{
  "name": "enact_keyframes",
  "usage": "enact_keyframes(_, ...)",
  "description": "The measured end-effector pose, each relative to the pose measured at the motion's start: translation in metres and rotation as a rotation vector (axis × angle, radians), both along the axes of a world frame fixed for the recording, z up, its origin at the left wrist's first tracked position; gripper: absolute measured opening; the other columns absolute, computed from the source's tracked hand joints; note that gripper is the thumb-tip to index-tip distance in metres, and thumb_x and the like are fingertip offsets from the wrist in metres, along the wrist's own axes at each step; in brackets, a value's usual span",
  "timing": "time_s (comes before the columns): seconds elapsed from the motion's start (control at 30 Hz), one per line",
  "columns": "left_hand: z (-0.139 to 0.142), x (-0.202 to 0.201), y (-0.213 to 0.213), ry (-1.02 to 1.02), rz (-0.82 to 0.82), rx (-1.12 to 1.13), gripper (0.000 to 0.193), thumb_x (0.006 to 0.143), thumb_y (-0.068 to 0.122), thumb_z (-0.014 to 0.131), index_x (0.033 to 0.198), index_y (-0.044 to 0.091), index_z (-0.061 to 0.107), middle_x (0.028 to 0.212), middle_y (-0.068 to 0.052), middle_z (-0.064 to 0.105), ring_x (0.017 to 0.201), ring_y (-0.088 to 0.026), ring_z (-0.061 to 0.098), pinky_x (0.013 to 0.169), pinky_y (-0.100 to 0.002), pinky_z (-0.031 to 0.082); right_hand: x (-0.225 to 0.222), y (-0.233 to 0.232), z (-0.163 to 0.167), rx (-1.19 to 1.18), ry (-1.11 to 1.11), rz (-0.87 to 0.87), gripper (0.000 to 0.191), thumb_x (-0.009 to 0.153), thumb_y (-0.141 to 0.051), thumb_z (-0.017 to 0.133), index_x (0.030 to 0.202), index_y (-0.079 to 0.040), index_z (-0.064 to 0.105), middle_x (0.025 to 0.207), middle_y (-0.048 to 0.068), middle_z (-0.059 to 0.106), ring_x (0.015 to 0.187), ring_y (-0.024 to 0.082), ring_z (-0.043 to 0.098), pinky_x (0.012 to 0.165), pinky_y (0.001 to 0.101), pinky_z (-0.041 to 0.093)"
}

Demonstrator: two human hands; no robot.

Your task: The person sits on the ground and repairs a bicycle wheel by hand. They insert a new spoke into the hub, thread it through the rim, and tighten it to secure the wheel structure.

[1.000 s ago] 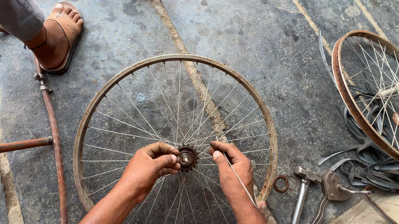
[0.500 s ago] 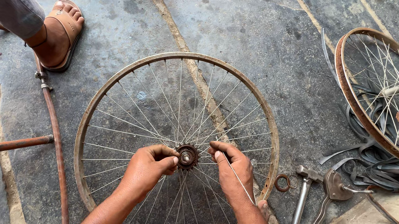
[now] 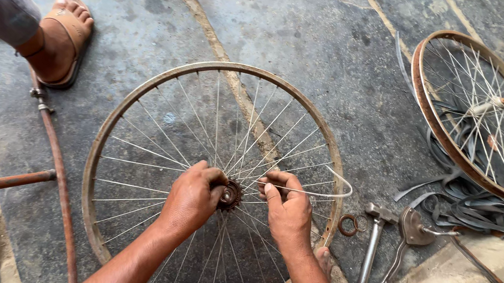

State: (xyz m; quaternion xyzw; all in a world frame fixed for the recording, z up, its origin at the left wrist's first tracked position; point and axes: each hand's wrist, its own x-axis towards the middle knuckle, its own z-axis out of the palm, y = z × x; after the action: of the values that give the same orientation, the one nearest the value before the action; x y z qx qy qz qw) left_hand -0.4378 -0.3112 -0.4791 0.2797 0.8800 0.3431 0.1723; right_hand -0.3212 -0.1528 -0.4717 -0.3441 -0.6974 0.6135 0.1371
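Left hand (image 3: 192,195) grips rusty hub sprocket (image 3: 231,196) | right hand (image 3: 287,211) pinches loose spoke (image 3: 323,193) (bent) | wheel rim (image 3: 132,108) flat on floor (image 3: 318,46)

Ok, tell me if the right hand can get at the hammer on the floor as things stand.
Probably yes. The hammer lies in the open just right of the wheel rim, but the right hand grips a bent spoke it would need to release.

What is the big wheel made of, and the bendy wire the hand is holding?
The wheel rim looks like metal, dull and brownish, probably rusted steel. Its spokes are thin, shiny silvery metal wires. The cog at the hub looks like dark rusty metal with teeth. The loose spoke pinched by the right hand is pale, shiny and curved, so likely thin, bendable steel. The left hand grips beside the hub.
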Motion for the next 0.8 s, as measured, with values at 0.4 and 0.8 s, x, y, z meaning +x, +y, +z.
enact_keyframes(0.4, -0.013, -0.009, 0.012, -0.032, -0.057, -0.138, 0.008, 0.086, 0.017, 0.078, 0.092, 0.011, 0.078, 0.09, -0.005, 0.058, 0.089, -0.018, 0.06, 0.076, -0.037, 0.056, 0.002, -0.01, 0.001, 0.077, -0.212, 0.064, 0.007, 0.096, -0.013, 0.065, 0.098, -0.009, 0.071, 0.094, 0.003, 0.08, 0.09, 0.011, 0.077, 0.083, 0.0283, 0.063)
enact_keyframes(0.8, -0.014, -0.009, -0.004, 0.026, -0.154, -0.195, 0.021, 0.088, 0.027, 0.076, 0.107, 0.019, 0.082, 0.079, -0.002, 0.059, 0.079, -0.02, 0.058, 0.067, -0.038, 0.052, 0.0, -0.021, 0.001, 0.141, -0.282, 0.087, 0.01, 0.095, -0.019, 0.068, 0.1, -0.012, 0.073, 0.091, 0.002, 0.08, 0.088, 0.011, 0.077, 0.078, 0.031, 0.061)
